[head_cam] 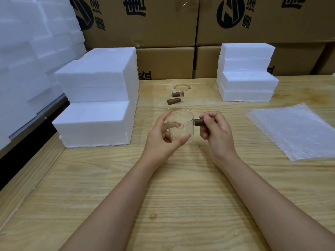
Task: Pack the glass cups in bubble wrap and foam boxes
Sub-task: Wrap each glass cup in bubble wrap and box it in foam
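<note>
A clear glass cup with a short brown wooden handle is held above the middle of the wooden table. My right hand pinches the handle. My left hand cups the glass body, thumb under it and fingers around the far side. Two more glass cups with brown handles stand behind, further back on the table. A stack of bubble wrap sheets lies flat at the right. White foam boxes are stacked at the left, and another foam stack stands at the back right.
Brown cardboard cartons with black print form a wall along the back of the table. More white foam pieces are piled high at the far left, beyond the table's left edge. A faint ring mark shows on the wood behind the cups.
</note>
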{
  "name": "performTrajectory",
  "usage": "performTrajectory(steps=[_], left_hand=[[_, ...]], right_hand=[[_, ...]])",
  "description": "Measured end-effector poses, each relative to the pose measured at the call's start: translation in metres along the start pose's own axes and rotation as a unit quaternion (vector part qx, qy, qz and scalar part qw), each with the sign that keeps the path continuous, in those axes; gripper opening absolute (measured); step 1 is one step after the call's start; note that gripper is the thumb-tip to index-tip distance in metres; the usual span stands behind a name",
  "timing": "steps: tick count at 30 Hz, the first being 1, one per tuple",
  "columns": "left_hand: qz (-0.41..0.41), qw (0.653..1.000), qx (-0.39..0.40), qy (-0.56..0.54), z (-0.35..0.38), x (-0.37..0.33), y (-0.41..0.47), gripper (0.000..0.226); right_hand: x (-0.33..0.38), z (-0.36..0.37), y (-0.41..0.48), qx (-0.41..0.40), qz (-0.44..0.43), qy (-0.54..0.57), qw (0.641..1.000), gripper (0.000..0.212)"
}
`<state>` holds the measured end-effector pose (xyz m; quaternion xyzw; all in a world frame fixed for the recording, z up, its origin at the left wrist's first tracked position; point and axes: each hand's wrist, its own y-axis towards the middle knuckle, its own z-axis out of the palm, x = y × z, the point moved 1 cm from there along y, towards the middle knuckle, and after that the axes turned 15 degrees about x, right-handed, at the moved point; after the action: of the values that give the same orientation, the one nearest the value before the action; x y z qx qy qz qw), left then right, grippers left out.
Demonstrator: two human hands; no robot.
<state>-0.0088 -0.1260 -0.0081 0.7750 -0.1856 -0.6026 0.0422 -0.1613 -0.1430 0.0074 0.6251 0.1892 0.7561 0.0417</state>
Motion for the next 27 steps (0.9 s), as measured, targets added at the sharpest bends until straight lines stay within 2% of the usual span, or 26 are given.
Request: performTrajectory(steps=[3,7,11,15,19,23,27], left_hand=[[0.012,0.999,0.040,0.035,-0.001,-0.001,-0.004,0.109],[0.052,0.989,0.058,0.125,-0.001,-0.002,-0.007,0.116],[0.102,0.974,0.045,0.199,0.001,0.000,-0.002,0.108],[0.125,0.972,0.003,0.198,0.002,0.002,-0.001,0.081],[0.130,0.974,-0.015,0.186,0.002,0.000,-0.002,0.074],[0.133,0.972,-0.026,0.191,0.003,-0.002,-0.001,0.072],[0.118,0.970,-0.021,0.212,0.004,0.000,-0.001,0.069]], right_hand=[[0.000,0.000,0.001,-0.040,0.017,0.034,0.998,0.023],[0.000,-0.001,0.002,-0.064,0.071,0.059,0.994,0.027],[-0.003,0.003,0.002,-0.074,0.127,0.059,0.987,0.034],[-0.003,0.001,0.000,-0.068,0.166,0.028,0.983,0.040],[-0.004,0.004,0.000,-0.084,0.158,-0.060,0.982,0.042],[0.000,0.014,-0.002,-0.063,0.093,-0.065,0.991,0.041],[0.002,0.017,-0.004,-0.007,0.079,-0.138,0.987,0.060]])
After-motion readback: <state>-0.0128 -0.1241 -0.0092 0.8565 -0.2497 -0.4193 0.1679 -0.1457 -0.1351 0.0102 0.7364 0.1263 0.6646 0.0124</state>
